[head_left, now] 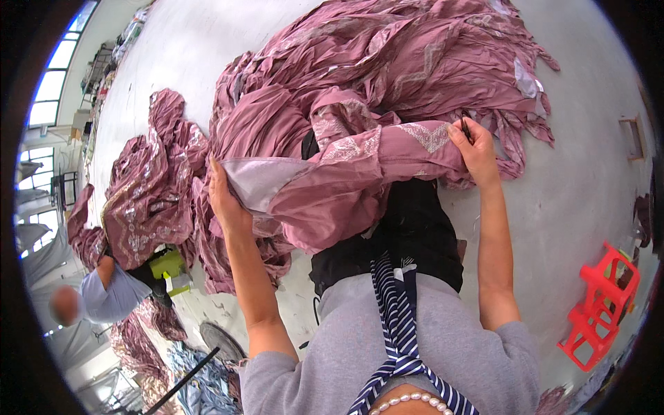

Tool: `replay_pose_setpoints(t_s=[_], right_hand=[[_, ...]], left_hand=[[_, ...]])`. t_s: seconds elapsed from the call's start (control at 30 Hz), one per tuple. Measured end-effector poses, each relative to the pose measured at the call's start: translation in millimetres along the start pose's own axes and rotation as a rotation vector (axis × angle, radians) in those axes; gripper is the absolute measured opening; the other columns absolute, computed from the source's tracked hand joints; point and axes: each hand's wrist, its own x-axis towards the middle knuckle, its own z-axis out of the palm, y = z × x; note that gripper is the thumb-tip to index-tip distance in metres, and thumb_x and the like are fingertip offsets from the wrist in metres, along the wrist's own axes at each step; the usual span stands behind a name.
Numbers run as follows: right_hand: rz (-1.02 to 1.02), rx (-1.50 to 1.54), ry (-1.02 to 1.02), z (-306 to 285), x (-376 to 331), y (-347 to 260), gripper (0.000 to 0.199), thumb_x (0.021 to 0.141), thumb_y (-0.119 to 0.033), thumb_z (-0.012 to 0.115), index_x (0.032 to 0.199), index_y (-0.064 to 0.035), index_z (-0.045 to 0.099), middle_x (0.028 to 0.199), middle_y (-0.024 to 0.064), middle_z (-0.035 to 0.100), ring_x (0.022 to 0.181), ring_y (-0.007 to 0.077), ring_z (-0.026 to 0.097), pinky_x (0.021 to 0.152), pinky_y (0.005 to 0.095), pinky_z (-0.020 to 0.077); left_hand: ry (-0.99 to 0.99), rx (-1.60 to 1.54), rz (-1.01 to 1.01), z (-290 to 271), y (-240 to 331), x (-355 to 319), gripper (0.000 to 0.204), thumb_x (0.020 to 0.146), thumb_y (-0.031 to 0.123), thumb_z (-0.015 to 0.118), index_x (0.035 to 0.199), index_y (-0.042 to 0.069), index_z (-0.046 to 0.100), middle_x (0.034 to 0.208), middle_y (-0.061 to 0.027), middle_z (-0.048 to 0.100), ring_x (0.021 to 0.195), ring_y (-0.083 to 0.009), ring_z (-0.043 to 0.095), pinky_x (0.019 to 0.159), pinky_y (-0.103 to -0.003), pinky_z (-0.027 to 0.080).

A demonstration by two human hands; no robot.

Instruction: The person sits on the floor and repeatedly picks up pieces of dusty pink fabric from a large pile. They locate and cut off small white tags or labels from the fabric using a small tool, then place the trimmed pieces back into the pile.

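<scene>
A mauve-pink garment (415, 160) with a whitish geometric pattern is stretched across my lap, between my two hands. My left hand (227, 199) holds its left end by the edge, beside a pale grey-lilac panel (259, 181); the fingers are fairly straight and the thumb is mostly hidden. At the right end, my right hand (477, 151) pinches the cloth's upper edge. A small dark tool (465, 130), perhaps thread snips, sticks up from the same hand; its shape is partly covered by the fingers.
A large heap of the same pink cloth (387, 62) lies just beyond my lap. Leftward, another person (114, 294) handles more pink cloth (149, 207). Red plastic stools (598, 304) stand at the right. Blue cloth (204, 387) and a dark pole (181, 382) are at lower left.
</scene>
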Motion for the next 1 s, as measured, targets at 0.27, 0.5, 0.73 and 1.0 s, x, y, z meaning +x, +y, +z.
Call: replay_pose_setpoints(t_s=[0.27,0.5,0.73,1.0], right_hand=[[0.004,-0.240,0.085,5,-8,39,0.018,0.089,-0.017,0.064,0.083,-0.0016,0.056,0.068,-0.0047,0.048,0.064,0.0040,0.042,0.056,0.0216,0.0362],[-0.404,-0.452,-0.019,74,-25,-57,0.026,0.072,-0.010,0.073,0.096,-0.0071,0.063,0.086,0.0088,0.063,0.075,0.0251,0.064,0.066,0.0331,0.0499],[-0.741,-0.509,-0.377,145,-11,-65,0.034,0.061,-0.009,0.074,0.093,-0.0117,0.063,0.083,0.0062,0.056,0.080,0.0267,0.060,0.068,0.0374,0.0490],[-0.217,-0.229,-0.453,130,-3,-67,0.023,0.074,-0.014,0.079,0.079,-0.0027,0.060,0.062,0.0004,0.051,0.054,0.0060,0.041,0.050,0.0227,0.0349]], left_hand=[[-0.062,-0.013,-0.078,-11,-17,-25,0.020,0.096,0.029,0.055,0.098,0.011,0.062,0.087,-0.0001,0.061,0.078,-0.0115,0.059,0.068,-0.028,0.051],[-0.070,-0.045,-0.092,5,-7,-33,0.030,0.098,0.032,0.051,0.083,0.009,0.062,0.075,-0.0001,0.064,0.062,-0.0092,0.059,0.057,-0.025,0.050],[-0.080,-0.050,-0.086,19,-1,-33,0.029,0.098,0.031,0.051,0.083,0.009,0.062,0.074,0.0004,0.064,0.061,-0.0077,0.058,0.057,-0.024,0.049],[-0.133,0.871,0.297,24,-11,-29,0.023,0.085,0.020,0.069,0.102,0.006,0.063,0.091,-0.0064,0.069,0.080,-0.0149,0.064,0.072,-0.026,0.049]])
